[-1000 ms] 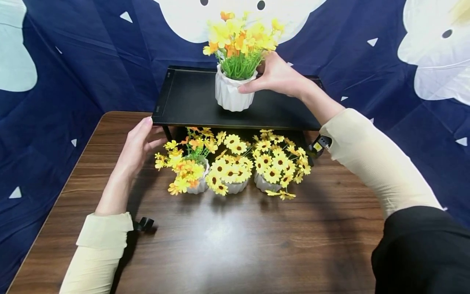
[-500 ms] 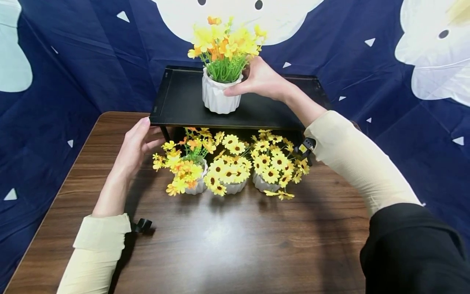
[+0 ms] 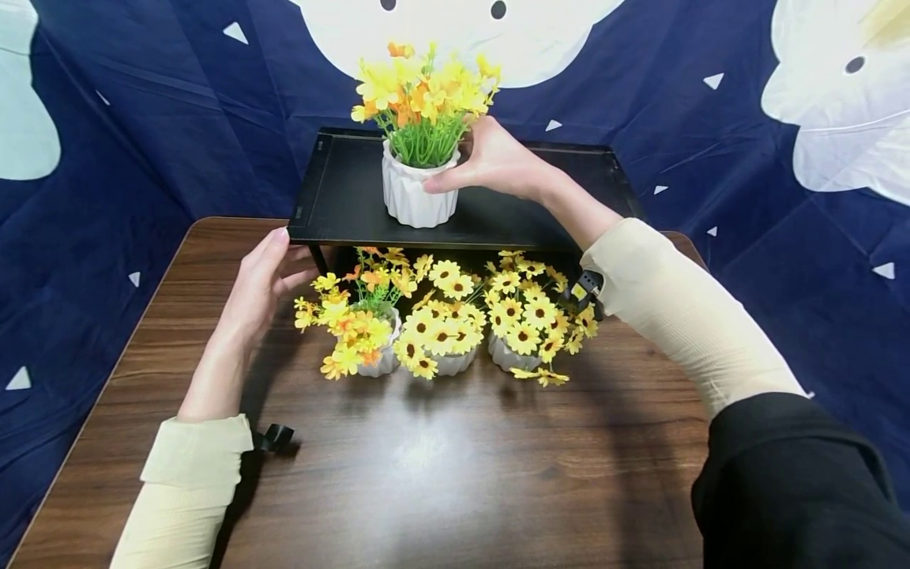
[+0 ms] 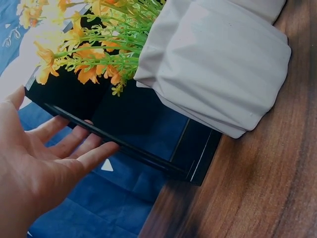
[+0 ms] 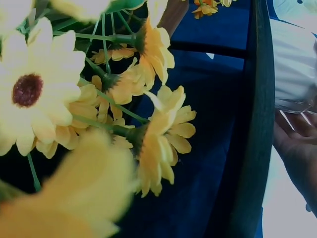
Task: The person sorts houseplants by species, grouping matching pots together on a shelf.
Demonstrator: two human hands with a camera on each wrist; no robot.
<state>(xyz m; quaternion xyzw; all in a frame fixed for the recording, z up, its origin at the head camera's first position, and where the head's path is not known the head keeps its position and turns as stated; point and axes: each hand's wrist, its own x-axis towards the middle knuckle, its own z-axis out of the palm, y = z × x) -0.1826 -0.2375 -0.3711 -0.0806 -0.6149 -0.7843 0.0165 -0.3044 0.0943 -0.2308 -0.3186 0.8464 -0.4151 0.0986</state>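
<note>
In the head view, my right hand (image 3: 498, 164) grips a white fluted flowerpot (image 3: 419, 194), thumb across its front and fingers behind. Yellow and orange artificial flowers (image 3: 423, 95) fill that pot. It is upright over the left half of a black raised shelf (image 3: 522, 213); whether its base touches is unclear. My left hand (image 3: 256, 284) holds the shelf's front left corner. In the left wrist view, the thumb meets the top edge and the fingers (image 4: 91, 153) lie around the shelf's leg (image 4: 79, 121). The right wrist view shows the pot (image 5: 296, 67) partly, beyond the shelf edge.
Beneath the shelf's front edge stand an orange-yellow potted plant (image 3: 359, 336) and two yellow daisy pots, one in the middle (image 3: 444, 324) and one at right (image 3: 529, 320). They stand on a wooden table (image 3: 426, 490). A blue patterned cloth (image 3: 128, 142) hangs behind.
My right hand has moved the flowerpot left along the shelf and slightly lower in the head view. My left hand keeps its hold on the corner. The daisy pots stay put.
</note>
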